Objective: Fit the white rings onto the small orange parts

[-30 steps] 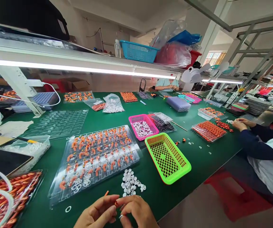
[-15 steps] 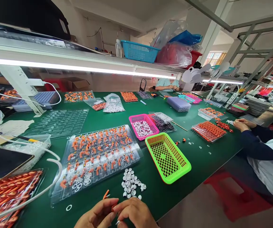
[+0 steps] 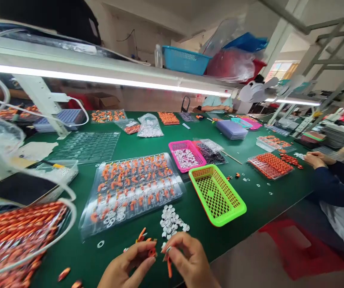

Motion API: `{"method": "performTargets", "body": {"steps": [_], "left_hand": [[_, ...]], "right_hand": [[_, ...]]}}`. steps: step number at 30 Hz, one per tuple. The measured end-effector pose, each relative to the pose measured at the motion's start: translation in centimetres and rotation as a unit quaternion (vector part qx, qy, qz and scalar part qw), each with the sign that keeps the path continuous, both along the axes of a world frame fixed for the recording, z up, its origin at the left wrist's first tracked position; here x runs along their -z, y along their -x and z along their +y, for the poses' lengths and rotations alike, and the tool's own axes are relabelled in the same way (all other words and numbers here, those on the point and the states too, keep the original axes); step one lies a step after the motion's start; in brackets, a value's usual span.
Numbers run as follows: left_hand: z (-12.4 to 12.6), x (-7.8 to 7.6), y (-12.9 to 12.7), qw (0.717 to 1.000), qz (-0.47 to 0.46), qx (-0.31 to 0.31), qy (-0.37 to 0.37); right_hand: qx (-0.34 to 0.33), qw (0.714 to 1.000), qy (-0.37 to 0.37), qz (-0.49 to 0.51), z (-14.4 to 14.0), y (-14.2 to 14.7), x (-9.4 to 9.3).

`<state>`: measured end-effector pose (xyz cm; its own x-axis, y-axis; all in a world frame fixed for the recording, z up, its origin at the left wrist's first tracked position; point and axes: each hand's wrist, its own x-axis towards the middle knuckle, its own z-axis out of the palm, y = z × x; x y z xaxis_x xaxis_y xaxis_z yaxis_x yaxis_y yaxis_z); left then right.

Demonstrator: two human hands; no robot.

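My left hand (image 3: 130, 266) pinches a small orange ring-like part (image 3: 152, 252) between thumb and forefinger, above the front of the green table. Close beside it, my right hand (image 3: 191, 258) grips a curved orange plastic piece (image 3: 169, 267) that hangs below the fingertips. A small pale bit shows at those fingertips, too small to name. Just beyond my hands lies a pile of white round caps (image 3: 172, 220). Behind my left hand are a few loose orange parts (image 3: 142, 235). To the left, a clear tray (image 3: 132, 188) holds rows of orange curved parts and some white rings.
A green basket (image 3: 219, 196) and a pink basket (image 3: 186, 156) with white parts stand ahead. Stacked orange parts (image 3: 12, 240) and a white cable (image 3: 72, 216) are at left. A co-worker's hands (image 3: 315, 158) are at right. A lit shelf (image 3: 114, 80) runs above.
My hands have moved slightly apart and now show more fully. The orange parts in each hand have come into view. The whole view has shifted, showing more of the table's left side.
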<state>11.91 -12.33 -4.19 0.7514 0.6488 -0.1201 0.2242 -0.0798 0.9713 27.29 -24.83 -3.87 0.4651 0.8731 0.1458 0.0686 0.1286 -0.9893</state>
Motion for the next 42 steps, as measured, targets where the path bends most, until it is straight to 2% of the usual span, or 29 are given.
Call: {"method": "performTargets", "body": {"steps": [2, 5, 9, 11, 17, 22, 26, 32, 35, 37, 39, 42], "left_hand": [[-0.7, -1.0, -0.2, 1.0, 0.003, -0.012, 0.006], [-1.3, -2.3, -0.6, 0.999, -0.014, -0.021, 0.03], [-1.5, -2.6, -0.8, 0.997, -0.033, -0.028, 0.064], [-1.6, -2.6, -0.6, 0.998, -0.029, -0.024, 0.058], [-1.5, -2.7, -0.1, 0.998, -0.018, 0.006, -0.055], [-1.3, -2.5, 0.0, 0.986, -0.027, 0.051, -0.158], [-1.3, -2.3, 0.1, 0.976, -0.027, 0.065, -0.205], [-1.3, -2.3, 0.3, 0.969, -0.012, 0.086, -0.229], [-1.3, -2.4, 0.4, 0.969, -0.006, 0.092, -0.229], [-1.2, -2.6, 0.3, 0.974, 0.001, 0.073, -0.216], [-1.3, -2.8, 0.2, 0.985, 0.007, 0.027, -0.172], [-1.3, -3.2, -0.1, 0.998, 0.003, -0.031, -0.061]], "right_hand": [[-0.006, 0.996, 0.001, 0.084, -0.3, 0.0, -0.1], [-0.028, 0.99, -0.014, 0.139, -0.4, -0.2, 0.2], [-0.045, 0.985, -0.003, 0.165, -0.3, -0.5, 0.7], [-0.049, 0.986, 0.012, 0.157, -0.2, -0.4, 0.6], [-0.071, 0.994, 0.071, 0.034, 0.4, 0.0, -0.8], [-0.097, 0.987, 0.109, -0.064, 0.7, -0.2, -1.8], [-0.107, 0.982, 0.136, -0.069, 0.9, -0.4, -2.1], [-0.128, 0.978, 0.153, -0.061, 1.1, -0.8, -2.1], [-0.141, 0.974, 0.159, -0.081, 1.2, -1.1, -2.4], [-0.143, 0.972, 0.163, -0.088, 1.2, -1.3, -2.7], [-0.139, 0.973, 0.161, -0.088, 1.1, -1.5, -2.8], [-0.129, 0.976, 0.139, -0.103, 1.1, -1.6, -2.7]]}}
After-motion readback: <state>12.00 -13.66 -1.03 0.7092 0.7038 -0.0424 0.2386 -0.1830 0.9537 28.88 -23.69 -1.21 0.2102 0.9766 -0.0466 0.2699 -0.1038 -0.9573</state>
